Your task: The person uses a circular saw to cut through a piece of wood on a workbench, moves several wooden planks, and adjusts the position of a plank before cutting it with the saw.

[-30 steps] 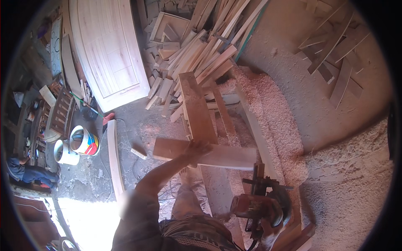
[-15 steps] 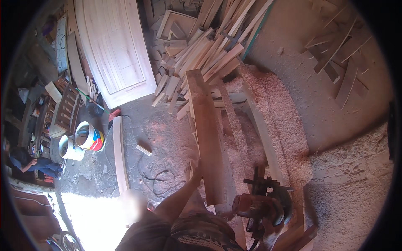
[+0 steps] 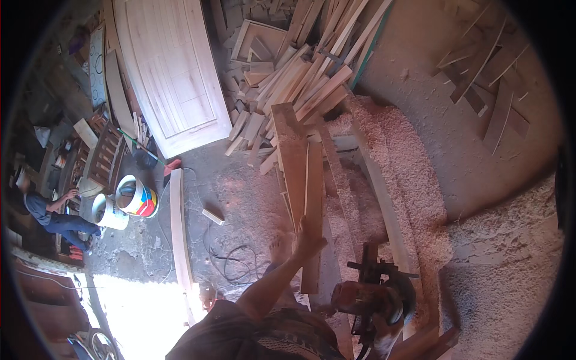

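Observation:
A long wooden plank (image 3: 312, 192) lies lengthwise in front of me, beside a second wooden piece (image 3: 288, 141) with a thin bright gap between them. My left hand (image 3: 308, 241) is closed across the plank's near half, its fingers at the left edge and its thumb toward the right. At the lower right, my right hand (image 3: 387, 330) is wrapped round the rear of a red and black circular saw (image 3: 366, 297). The saw sits right of the plank's near end, apart from it. Part of that hand is hidden behind the saw's body.
Wood shavings (image 3: 414, 162) are heaped along beams on the right. Offcuts (image 3: 294, 78) pile up beyond the plank. A panelled door (image 3: 174, 72), two buckets (image 3: 137, 197), a cable (image 3: 231, 264) and a narrow board (image 3: 179, 228) are at the left. Another person (image 3: 51, 210) is at the far left.
My left hand has moved from the wood's left edge rightward onto the plank. A gap now shows between two wooden pieces. The saw stays nearly still; the person at far left has shifted.

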A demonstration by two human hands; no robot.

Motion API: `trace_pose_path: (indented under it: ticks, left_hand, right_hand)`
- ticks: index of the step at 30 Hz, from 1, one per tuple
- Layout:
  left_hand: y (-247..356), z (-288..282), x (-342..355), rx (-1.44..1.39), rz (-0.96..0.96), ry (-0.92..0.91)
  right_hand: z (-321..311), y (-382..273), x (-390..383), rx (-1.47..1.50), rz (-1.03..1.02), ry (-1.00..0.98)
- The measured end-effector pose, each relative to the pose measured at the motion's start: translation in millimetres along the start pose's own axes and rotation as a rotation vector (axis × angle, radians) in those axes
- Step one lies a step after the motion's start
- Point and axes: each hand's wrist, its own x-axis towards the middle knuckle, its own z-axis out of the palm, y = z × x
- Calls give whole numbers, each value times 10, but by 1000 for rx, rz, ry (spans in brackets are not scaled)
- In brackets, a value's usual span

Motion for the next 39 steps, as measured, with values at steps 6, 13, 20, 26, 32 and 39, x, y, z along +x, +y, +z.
trace_pose_path:
  ticks: [6, 13, 20, 26, 32, 39]
  left_hand:
    - [106, -84, -328, -120, -189, -40]
    - [95, -9, 74, -96, -119, 97]
    - [217, -139, 990, -69, -227, 17]
    - [156, -78, 1023, -46, -174, 3]
    - [-752, -208, 1367, -116, 85, -9]
    - [-387, -1020, 1118, 201, 508, -166]
  right_hand:
    - [-19, 40, -14, -9, 15, -19]
    - [17, 34, 6, -43, 40, -27]
    - [73, 72, -1, -98, 44, -16]
    - [160, 179, -163, -179, 10, -49]
    - [557, -203, -366, -242, -38, -213]
    - [869, 53, -486, -325, -39, -333]
